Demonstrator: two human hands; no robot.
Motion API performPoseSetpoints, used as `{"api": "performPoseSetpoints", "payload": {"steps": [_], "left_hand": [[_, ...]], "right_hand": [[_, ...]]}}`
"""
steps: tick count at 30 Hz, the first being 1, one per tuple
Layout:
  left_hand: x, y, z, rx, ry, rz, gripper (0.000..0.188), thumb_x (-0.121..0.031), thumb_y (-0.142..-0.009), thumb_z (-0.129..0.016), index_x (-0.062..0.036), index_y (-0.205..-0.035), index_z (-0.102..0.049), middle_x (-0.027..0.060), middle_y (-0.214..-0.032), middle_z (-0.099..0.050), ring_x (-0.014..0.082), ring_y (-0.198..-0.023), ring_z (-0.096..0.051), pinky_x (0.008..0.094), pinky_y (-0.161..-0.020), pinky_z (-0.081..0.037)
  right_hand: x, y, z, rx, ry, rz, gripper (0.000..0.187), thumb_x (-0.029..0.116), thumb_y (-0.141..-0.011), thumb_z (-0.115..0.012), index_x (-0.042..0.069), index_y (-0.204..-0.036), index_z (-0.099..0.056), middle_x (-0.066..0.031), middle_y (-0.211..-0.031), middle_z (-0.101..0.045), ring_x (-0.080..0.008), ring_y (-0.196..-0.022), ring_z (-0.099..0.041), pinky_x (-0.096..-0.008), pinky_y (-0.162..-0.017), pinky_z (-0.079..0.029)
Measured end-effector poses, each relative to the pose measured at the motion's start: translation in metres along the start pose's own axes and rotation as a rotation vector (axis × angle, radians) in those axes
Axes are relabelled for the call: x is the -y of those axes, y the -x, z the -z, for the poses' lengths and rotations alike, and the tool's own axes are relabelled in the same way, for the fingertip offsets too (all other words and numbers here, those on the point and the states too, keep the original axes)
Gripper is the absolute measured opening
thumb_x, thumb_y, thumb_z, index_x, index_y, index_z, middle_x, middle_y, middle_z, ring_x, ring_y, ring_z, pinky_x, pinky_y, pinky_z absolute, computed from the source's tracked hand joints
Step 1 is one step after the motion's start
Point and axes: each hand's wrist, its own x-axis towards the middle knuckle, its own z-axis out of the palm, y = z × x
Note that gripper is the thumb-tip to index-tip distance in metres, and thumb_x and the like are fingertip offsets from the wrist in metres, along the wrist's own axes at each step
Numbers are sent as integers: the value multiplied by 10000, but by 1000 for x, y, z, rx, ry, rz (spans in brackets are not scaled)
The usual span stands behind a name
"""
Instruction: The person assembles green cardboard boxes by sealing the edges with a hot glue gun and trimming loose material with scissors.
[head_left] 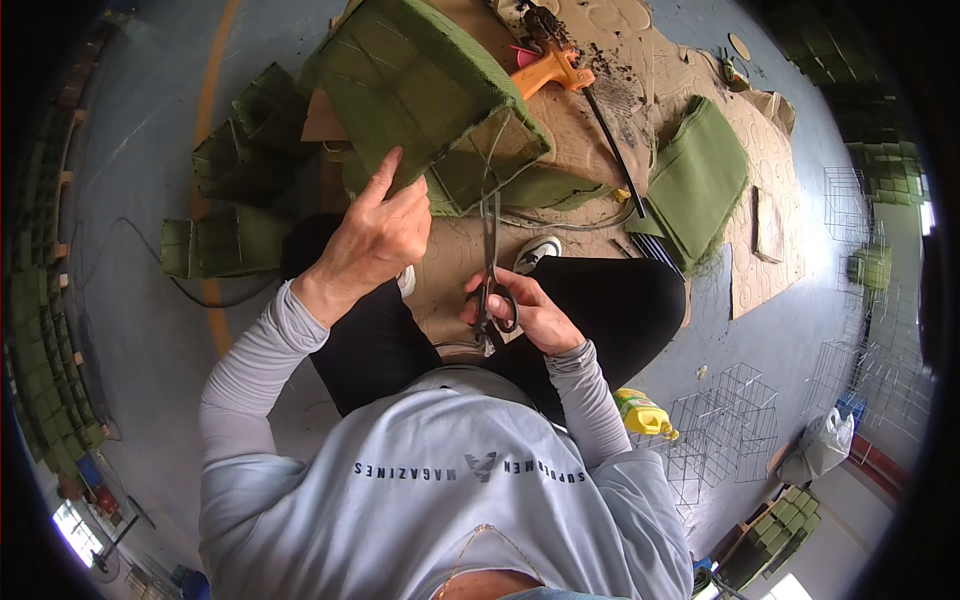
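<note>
A green fabric box (pixel 410 75) with stitched seams and an open side stands tilted in front of me. At its near left edge is my left hand (pixel 372 240), the index finger laid straight along the fabric and the other fingers curled at the edge; the thumb is hidden. My right hand (pixel 540 318) is closed round the black handles of a pair of scissors (pixel 490 235). Their blades point away from me, the tips by the box's open near corner. A thin strand (pixel 497 145) runs at that corner, close to the tips.
Flattened cardboard (pixel 610 120) lies under the work, with an orange tool (pixel 550 70), dark crumbs and folded green fabric (pixel 700 165). More green boxes (pixel 240 150) lie at left. Wire frames (pixel 725 420) and a yellow bottle (pixel 643 413) sit at right.
</note>
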Motion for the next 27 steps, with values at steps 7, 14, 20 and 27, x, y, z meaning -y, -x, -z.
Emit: {"api": "performPoseSetpoints", "payload": {"steps": [7, 14, 20, 27], "left_hand": [[0, 0, -1, 13, -24, -14, 163, -51, -663, -616, 22, -793, -681, 92, -822, -649, 170, -938, -633, 483, -1052, -423], [1, 0, -1, 54, -64, -22, 165, -63, -673, -616, 9, -802, -690, 83, -831, -657, 162, -945, -633, 484, -1067, -407], [0, 1, -1, 32, -36, -5, 162, -63, -667, -621, 8, -796, -689, 83, -831, -656, 161, -947, -633, 483, -1067, -407], [0, 1, -3, 9, -25, 8, 152, -53, -663, -625, 7, -789, -686, 82, -821, -651, 164, -943, -633, 477, -1063, -414]], "right_hand": [[0, -10, 9, 18, -6, -79, 234, 182, -948, -575, 16, -1113, -557, -61, -907, -669, -141, -887, -613, -272, -843, -450], [-7, -20, 10, -116, -222, -135, 361, 321, -922, -613, 36, -1139, -572, -25, -807, -596, -99, -687, -547, -206, -562, -379], [-13, -20, 9, -160, -300, -56, 453, 439, -913, -610, 40, -1125, -584, 20, -761, -522, -75, -649, -459, -193, -544, -330], [-24, -22, 6, -215, -235, 38, 478, 470, -914, -596, 22, -1082, -599, 31, -728, -496, -50, -617, -425, -191, -505, -272]]}}
